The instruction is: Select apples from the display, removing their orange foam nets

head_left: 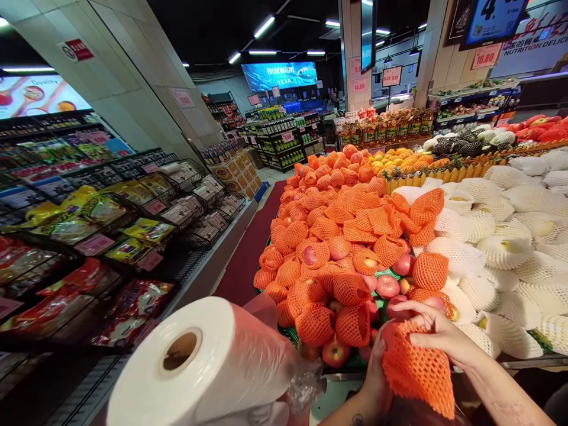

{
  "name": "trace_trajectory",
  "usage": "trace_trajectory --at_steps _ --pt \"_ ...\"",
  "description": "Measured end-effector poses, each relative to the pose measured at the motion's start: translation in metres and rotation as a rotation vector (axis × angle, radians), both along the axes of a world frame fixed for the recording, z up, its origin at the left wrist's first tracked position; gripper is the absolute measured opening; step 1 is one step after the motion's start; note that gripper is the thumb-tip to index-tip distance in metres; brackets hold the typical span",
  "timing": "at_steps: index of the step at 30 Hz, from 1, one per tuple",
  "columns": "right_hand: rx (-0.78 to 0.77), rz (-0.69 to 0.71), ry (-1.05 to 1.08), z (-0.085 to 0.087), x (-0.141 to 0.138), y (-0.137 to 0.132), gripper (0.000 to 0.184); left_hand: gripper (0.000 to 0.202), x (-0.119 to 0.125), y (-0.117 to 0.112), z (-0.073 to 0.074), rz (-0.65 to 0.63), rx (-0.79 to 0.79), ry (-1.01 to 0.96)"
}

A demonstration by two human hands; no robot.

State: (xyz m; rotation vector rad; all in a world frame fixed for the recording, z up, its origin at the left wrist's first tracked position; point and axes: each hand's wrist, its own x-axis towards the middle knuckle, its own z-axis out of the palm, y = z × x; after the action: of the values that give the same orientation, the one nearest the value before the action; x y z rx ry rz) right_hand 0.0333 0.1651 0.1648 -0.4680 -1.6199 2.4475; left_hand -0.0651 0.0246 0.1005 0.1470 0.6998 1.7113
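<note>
At the front edge of the fruit display, both hands are on a red apple [389,332] partly covered by an orange foam net [417,370]. My left hand [376,376] is closed round the apple's left side, its fingers partly hidden. From the right, my right hand [437,334] grips the net between thumb and fingers. The net's loose end hangs down toward me. Just beyond the hands lie bare apples [387,286] and a heap of apples in orange nets [313,324].
A large roll of clear plastic bags [213,361] stands at the near left. White-netted fruit [506,248] is piled to the right. Shelves of packaged goods [146,231] line the left, past a dark red strip [248,254]. Oil bottles [390,129] stand behind the fruit.
</note>
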Motion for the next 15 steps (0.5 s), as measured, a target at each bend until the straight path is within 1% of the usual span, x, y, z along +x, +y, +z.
trace_trajectory --at_steps 3,6,8,10,12,14,15 --pt "-0.043 -0.016 -0.014 0.004 -0.009 0.001 0.068 0.064 -0.004 0.003 -0.009 0.06 0.008 0.031" --pt "-0.089 -0.016 -0.061 0.005 -0.016 0.007 0.067 0.068 -0.008 0.001 -0.012 0.074 0.058 0.141" --pt "-0.115 0.014 -0.086 0.002 -0.018 0.013 0.063 0.07 -0.01 -0.001 -0.012 0.079 0.091 0.21" --pt "-0.174 0.016 -0.082 -0.004 -0.02 0.016 0.06 0.067 -0.01 -0.001 -0.011 0.085 0.1 0.208" --pt "-0.252 -0.03 -0.065 -0.013 -0.021 0.014 0.057 0.064 -0.01 0.0 -0.01 0.076 0.06 0.14" --pt "-0.301 -0.126 -0.051 -0.024 -0.023 0.007 0.051 0.063 -0.01 0.003 -0.008 0.078 -0.03 0.061" --pt "-0.309 -0.179 -0.045 -0.029 -0.023 0.003 0.046 0.063 -0.011 0.004 -0.007 0.105 -0.094 0.039"
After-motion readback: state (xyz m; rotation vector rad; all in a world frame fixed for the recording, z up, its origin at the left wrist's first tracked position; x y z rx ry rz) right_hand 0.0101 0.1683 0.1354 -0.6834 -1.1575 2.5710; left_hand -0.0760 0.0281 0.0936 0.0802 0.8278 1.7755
